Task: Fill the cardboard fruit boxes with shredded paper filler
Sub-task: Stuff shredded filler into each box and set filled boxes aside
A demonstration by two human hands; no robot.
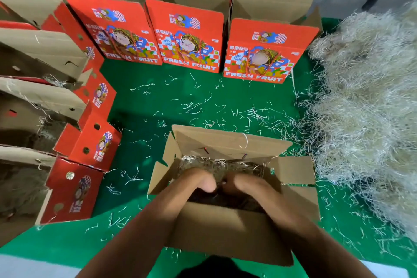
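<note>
Both hands down inside open cardboard box (228,230) at near centre, on green mat (203,101). Left hand (198,184) and right hand (250,184) side by side, nearly touching, fingers curled down into shredded paper filler (216,166) in box; reads as pressing or bunching wad, but fingertips hidden, so grip itself impossible to tell. Filler sits against far inner wall of box, dark gap showing nearer side, so judged only partly filled.

Risks:
- Flaps upright and loose; pushing hard on one side could tip or slide box on mat.
- Pulling hands out with strands snagged on fingers likely to drag filler back out.
- Uneven packing: wad bunched at far wall, near side left thin.
- Loose strands (257,113) scattered over mat, more spill likely with each transfer from pile.

Counts:
- Filler pile (370,106): one, large, right of box, well within reach.
- Red printed "FRESH FRUIT" boxes (187,36) facing across far side: three in front row, more behind, number unclear.
- Left column boxes (88,140): four red sides visible, some already showing filler inside.
- Box in work: one.
- Hands: two.
</note>
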